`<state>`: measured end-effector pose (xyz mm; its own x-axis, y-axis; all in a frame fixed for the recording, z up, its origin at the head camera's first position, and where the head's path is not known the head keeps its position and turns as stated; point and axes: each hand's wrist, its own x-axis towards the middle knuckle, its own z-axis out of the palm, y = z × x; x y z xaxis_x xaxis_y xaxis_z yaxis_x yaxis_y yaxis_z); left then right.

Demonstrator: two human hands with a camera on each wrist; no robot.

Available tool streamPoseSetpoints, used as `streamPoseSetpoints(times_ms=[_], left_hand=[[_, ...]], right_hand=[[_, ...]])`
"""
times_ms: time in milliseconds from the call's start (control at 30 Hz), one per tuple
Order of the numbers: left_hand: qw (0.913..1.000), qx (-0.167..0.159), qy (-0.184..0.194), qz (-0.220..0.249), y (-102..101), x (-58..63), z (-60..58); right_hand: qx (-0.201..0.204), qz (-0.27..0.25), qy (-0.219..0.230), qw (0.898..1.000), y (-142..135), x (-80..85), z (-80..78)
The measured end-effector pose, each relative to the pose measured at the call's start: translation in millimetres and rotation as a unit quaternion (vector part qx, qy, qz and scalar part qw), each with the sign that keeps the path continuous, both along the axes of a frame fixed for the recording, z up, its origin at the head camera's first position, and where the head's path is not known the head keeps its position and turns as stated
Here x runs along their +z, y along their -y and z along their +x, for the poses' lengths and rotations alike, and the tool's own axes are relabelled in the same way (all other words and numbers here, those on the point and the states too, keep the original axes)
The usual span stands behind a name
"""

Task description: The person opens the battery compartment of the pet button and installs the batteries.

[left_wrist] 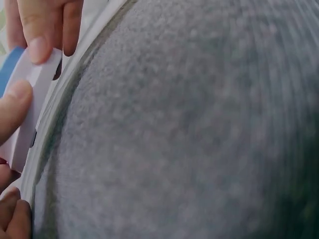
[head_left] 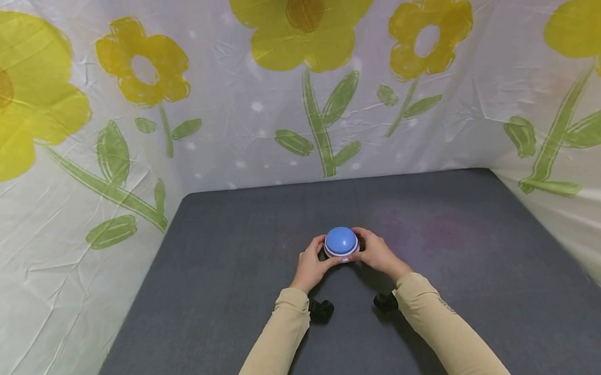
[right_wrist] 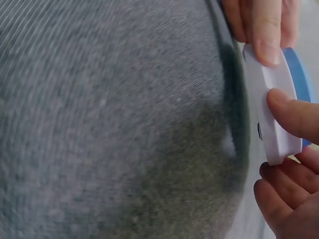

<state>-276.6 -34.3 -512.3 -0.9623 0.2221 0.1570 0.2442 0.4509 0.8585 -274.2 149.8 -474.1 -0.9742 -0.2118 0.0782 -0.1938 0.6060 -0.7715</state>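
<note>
Grey mat: both hands' grip pinches blue-domed button.

Both forearms reach forward in beige sleeves and converge. The left grip and right grip face each other, fingers curled inward, pinching.

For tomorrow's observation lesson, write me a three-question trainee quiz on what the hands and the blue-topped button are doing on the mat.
1. True or false: only one hand touches the blue-domed button.
2. What colour is the button's base? A white, B red, C black.
3. What does the button sit on?

Key:
1. False: the left hand and the right hand each hold it from its own side.
2. A: the wrist views show a white rim under the fingertips.
3. The dark grey mat.
</note>
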Motion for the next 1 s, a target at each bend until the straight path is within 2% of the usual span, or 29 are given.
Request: streamPoseSetpoints(times_ms=[167, 367, 700, 1000], left_hand=[[0.9999, 0.011, -0.006, -0.003, -2.4, 1.4, 1.3], [0.9997, 0.021, -0.002, -0.011, -3.7, 1.5, 1.8], [0.9993, 0.014, -0.008, -0.034, -2.6, -1.0, -0.1], [0.9975, 0.012, 0.004, -0.069, 0.0, -0.1, -1.4]], right_hand=[[-0.001, 0.028, -0.006, 1.000, -0.4, -2.8, -1.0], [-0.003, 0.037, 0.004, 0.999, 0.5, -6.0, -2.9], [-0.008, 0.056, 0.007, 0.998, 3.4, -7.3, -1.1], [-0.004, 0.064, 0.009, 0.998, 3.9, -8.5, -0.4]])
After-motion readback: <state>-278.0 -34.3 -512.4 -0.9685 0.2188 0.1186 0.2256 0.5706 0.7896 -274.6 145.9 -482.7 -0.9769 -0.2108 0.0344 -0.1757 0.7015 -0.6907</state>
